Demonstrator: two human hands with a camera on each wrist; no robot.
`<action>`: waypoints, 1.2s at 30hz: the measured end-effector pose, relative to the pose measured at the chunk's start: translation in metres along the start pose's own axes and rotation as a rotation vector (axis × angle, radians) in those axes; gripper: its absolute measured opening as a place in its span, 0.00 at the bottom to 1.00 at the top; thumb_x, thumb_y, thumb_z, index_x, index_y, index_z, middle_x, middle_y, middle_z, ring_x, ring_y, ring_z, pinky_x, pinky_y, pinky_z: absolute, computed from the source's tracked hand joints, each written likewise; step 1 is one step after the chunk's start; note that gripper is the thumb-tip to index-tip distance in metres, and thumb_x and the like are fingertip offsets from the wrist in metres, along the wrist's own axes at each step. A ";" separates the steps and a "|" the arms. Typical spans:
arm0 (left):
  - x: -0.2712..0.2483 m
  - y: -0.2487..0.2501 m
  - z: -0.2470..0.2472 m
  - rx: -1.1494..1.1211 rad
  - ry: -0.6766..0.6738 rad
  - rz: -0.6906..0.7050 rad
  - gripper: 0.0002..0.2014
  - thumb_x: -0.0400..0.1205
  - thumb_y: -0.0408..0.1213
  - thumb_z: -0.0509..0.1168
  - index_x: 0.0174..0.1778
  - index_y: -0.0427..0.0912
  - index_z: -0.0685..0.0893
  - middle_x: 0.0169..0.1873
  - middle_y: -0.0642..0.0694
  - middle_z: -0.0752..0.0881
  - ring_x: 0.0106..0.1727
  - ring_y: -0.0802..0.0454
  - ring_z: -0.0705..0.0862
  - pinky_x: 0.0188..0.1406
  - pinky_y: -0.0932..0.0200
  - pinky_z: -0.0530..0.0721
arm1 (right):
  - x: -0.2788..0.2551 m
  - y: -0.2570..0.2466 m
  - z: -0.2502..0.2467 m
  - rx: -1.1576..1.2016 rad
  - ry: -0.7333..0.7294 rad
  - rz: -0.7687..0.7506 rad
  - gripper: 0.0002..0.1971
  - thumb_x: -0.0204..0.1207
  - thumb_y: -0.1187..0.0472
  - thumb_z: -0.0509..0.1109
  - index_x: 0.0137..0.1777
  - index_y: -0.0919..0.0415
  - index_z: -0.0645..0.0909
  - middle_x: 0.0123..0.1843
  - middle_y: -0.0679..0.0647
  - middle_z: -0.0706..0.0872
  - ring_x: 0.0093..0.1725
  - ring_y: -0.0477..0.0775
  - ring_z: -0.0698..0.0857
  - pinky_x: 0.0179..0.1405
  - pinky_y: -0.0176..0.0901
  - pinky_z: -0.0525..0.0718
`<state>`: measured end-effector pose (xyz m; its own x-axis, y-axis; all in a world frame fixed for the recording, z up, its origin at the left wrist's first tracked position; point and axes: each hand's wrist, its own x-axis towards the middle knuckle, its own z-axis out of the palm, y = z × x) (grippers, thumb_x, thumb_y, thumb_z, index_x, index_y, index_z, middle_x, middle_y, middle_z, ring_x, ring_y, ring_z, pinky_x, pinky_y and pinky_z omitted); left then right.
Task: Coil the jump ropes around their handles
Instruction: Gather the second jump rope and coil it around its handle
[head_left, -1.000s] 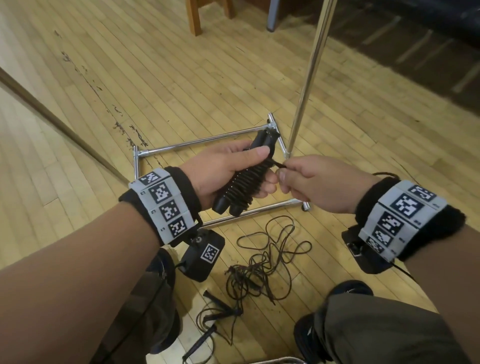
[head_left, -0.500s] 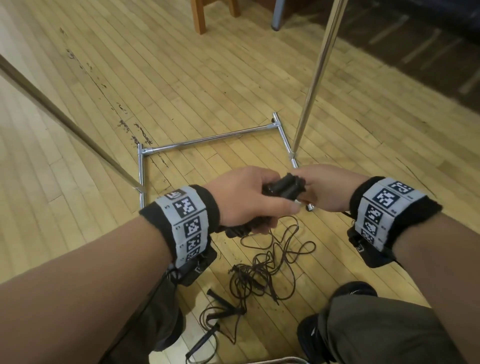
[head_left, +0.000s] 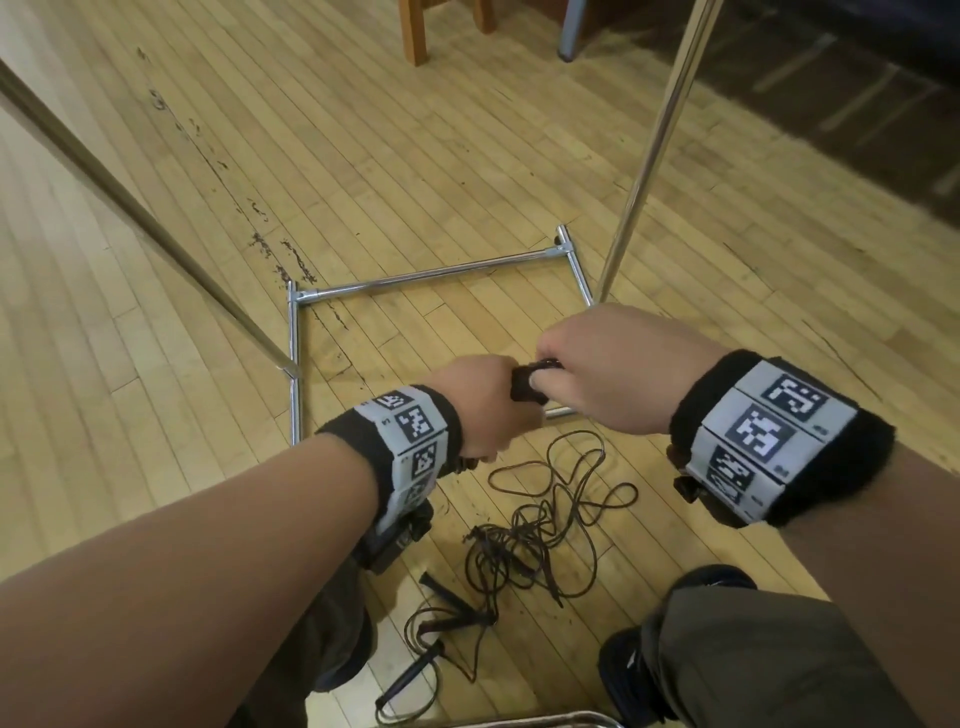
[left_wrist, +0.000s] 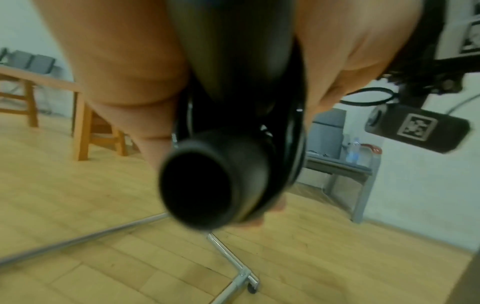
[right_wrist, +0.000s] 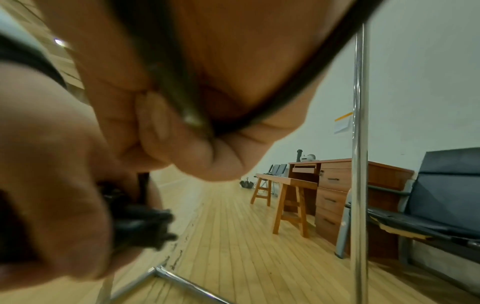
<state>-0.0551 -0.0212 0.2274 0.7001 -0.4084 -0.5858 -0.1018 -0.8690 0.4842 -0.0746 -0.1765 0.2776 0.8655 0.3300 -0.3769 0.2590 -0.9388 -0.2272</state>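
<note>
Above the metal frame (head_left: 431, 273), the left hand (head_left: 480, 410) grips the coiled handles (head_left: 527, 387); the right hand (head_left: 608, 371) pinches the cord (right_wrist: 182, 98) alongside. Pulling each wrap snug should prevent slipping.

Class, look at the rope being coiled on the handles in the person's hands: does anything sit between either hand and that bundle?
Nothing visible does. The left hand grips the handles directly, rope wound round them. The right hand pinches the rope at the bundle's top. The other tangled ropes lie on the floor below, apart from both hands.
</note>
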 end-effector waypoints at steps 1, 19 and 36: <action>0.001 -0.003 -0.004 -0.084 0.039 -0.004 0.07 0.89 0.45 0.64 0.53 0.46 0.82 0.34 0.47 0.91 0.27 0.53 0.88 0.29 0.57 0.90 | -0.003 -0.002 0.000 0.023 0.000 -0.009 0.14 0.89 0.51 0.58 0.46 0.53 0.82 0.34 0.50 0.82 0.31 0.49 0.79 0.28 0.42 0.73; -0.014 0.008 -0.016 -0.237 -0.130 0.364 0.18 0.80 0.66 0.71 0.49 0.56 0.85 0.36 0.50 0.93 0.35 0.53 0.93 0.35 0.57 0.91 | -0.004 0.045 0.026 0.179 -0.184 0.109 0.07 0.87 0.63 0.65 0.49 0.50 0.81 0.41 0.46 0.84 0.43 0.48 0.84 0.40 0.39 0.82; -0.002 0.002 -0.017 -0.111 0.318 0.185 0.13 0.86 0.57 0.68 0.59 0.54 0.82 0.39 0.52 0.89 0.35 0.56 0.87 0.26 0.60 0.82 | -0.017 0.015 -0.005 0.155 0.107 0.069 0.14 0.91 0.45 0.54 0.46 0.47 0.74 0.35 0.48 0.81 0.32 0.46 0.80 0.28 0.42 0.73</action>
<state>-0.0447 -0.0174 0.2400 0.8633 -0.4330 -0.2593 -0.1820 -0.7463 0.6403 -0.0830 -0.1962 0.2855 0.9217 0.2451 -0.3008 0.1354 -0.9297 -0.3425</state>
